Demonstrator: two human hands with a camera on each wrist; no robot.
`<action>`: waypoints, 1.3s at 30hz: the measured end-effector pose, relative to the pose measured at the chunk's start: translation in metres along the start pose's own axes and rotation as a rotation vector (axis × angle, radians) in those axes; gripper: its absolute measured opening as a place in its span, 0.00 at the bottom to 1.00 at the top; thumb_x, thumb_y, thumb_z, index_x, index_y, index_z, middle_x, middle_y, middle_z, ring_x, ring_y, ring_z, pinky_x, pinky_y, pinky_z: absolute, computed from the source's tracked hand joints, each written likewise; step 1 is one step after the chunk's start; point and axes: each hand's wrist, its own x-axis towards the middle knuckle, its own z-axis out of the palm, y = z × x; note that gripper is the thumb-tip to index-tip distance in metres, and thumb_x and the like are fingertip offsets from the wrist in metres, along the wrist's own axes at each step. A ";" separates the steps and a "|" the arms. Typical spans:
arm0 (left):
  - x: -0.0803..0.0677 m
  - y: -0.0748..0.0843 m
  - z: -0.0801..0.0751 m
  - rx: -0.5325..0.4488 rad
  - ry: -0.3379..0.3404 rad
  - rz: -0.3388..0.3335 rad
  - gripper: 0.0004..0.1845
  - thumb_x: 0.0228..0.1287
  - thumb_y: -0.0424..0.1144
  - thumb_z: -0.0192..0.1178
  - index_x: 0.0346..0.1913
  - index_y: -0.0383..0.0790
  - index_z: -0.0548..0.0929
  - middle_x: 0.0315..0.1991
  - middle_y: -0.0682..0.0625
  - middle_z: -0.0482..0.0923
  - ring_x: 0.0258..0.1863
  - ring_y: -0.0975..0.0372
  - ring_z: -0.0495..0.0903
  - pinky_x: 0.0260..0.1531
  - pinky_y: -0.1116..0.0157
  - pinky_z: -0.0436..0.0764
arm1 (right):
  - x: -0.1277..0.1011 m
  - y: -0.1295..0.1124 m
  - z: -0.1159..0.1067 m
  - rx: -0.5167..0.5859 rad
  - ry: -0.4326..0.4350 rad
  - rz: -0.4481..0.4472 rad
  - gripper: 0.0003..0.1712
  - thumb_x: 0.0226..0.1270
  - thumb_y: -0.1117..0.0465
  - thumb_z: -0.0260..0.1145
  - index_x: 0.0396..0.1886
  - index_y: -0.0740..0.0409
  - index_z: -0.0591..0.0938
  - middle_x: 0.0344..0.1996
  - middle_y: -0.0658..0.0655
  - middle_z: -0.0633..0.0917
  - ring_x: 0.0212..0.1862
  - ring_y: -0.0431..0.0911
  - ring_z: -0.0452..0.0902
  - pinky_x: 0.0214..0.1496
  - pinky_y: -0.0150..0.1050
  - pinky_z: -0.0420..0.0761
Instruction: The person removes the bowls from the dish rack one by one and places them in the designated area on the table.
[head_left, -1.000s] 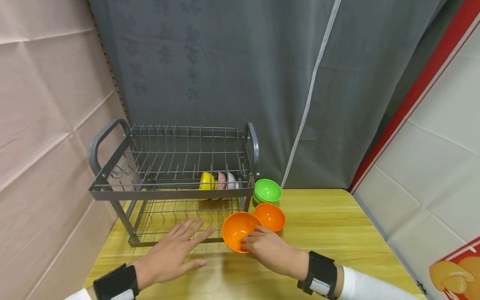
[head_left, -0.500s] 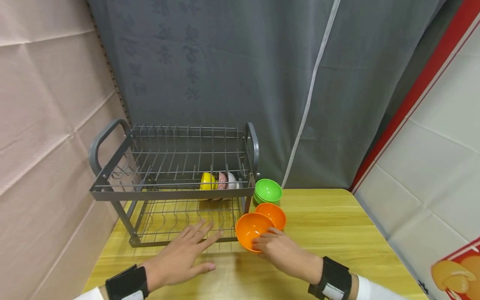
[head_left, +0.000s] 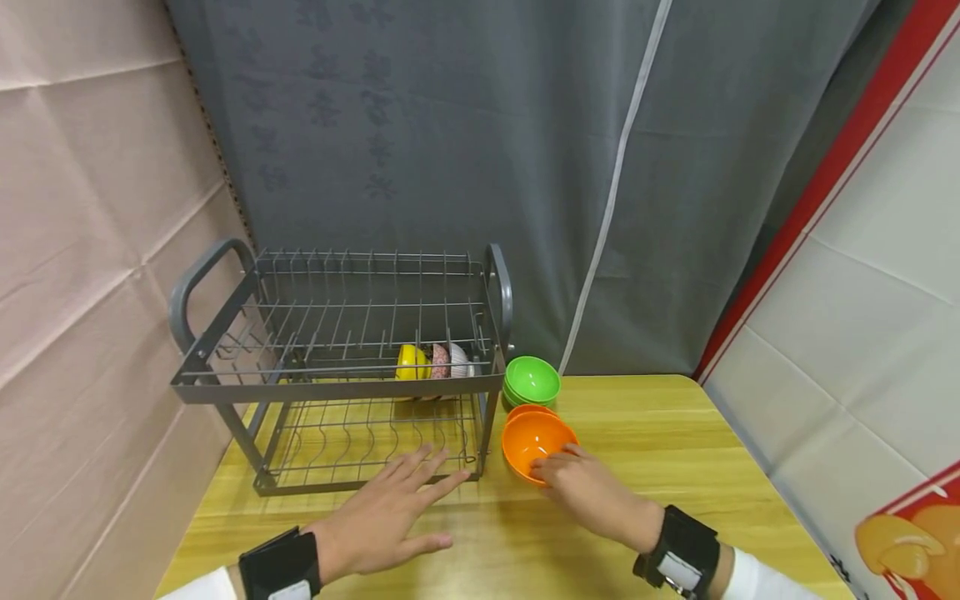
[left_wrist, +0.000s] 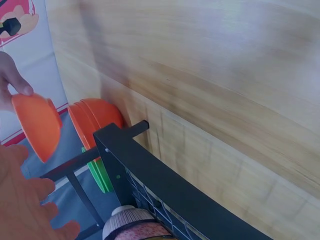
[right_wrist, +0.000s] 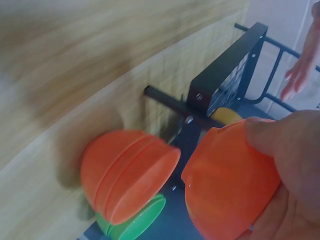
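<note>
My right hand (head_left: 588,492) pinches an orange bowl (head_left: 528,442) by its near rim, fingers inside and thumb outside. In the right wrist view this bowl (right_wrist: 230,180) is in the air, apart from a stack of orange bowls (right_wrist: 120,175) on the table. From the head view the held bowl covers most of that stack, leaving a sliver of rim behind it. Green bowls (head_left: 532,381) sit stacked just beyond. My left hand (head_left: 386,517) is spread palm down in front of the dish rack (head_left: 337,390), holding nothing.
The grey two-tier dish rack stands at the left of the wooden table (head_left: 637,433). A yellow bowl (head_left: 412,362), a pink patterned bowl (head_left: 440,362) and a white bowl (head_left: 458,362) stand on edge in its lower tier. A grey curtain (head_left: 420,150) hangs behind.
My right hand has carried the orange bowl right and slightly back, over the orange stack. My left hand, still spread, has drifted right along the rack's front.
</note>
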 end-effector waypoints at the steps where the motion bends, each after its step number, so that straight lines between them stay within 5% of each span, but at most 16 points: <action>1: 0.001 0.001 0.000 0.004 0.004 0.004 0.40 0.70 0.75 0.34 0.81 0.67 0.49 0.82 0.48 0.48 0.81 0.47 0.51 0.76 0.40 0.60 | 0.000 0.002 0.001 -0.013 -0.002 0.009 0.13 0.62 0.58 0.73 0.47 0.52 0.88 0.46 0.49 0.91 0.47 0.45 0.86 0.57 0.50 0.82; 16: 0.003 0.007 0.008 0.029 0.017 0.042 0.40 0.71 0.75 0.33 0.81 0.63 0.54 0.82 0.46 0.48 0.81 0.47 0.52 0.74 0.41 0.63 | 0.003 0.034 0.025 0.055 -0.104 0.151 0.16 0.69 0.61 0.68 0.53 0.63 0.85 0.51 0.60 0.89 0.54 0.54 0.85 0.62 0.62 0.79; 24: 0.005 0.011 0.010 0.020 0.010 0.054 0.40 0.71 0.75 0.33 0.81 0.64 0.50 0.82 0.45 0.47 0.81 0.46 0.52 0.73 0.39 0.63 | 0.013 0.040 0.036 0.076 -0.134 0.149 0.15 0.70 0.61 0.67 0.53 0.62 0.85 0.50 0.58 0.90 0.54 0.53 0.86 0.63 0.61 0.79; 32: 0.004 0.010 0.009 0.001 -0.015 0.060 0.40 0.71 0.74 0.33 0.81 0.64 0.50 0.83 0.46 0.48 0.81 0.47 0.52 0.73 0.40 0.65 | 0.025 0.039 0.044 0.067 -0.280 0.173 0.17 0.75 0.58 0.62 0.56 0.60 0.85 0.60 0.62 0.84 0.62 0.58 0.81 0.68 0.63 0.74; 39: 0.002 0.008 0.012 0.031 0.015 0.070 0.39 0.72 0.73 0.33 0.81 0.63 0.50 0.83 0.46 0.48 0.81 0.46 0.54 0.72 0.41 0.67 | 0.027 0.040 0.051 0.082 -0.340 0.176 0.18 0.76 0.56 0.60 0.56 0.60 0.84 0.58 0.63 0.85 0.61 0.59 0.81 0.69 0.63 0.73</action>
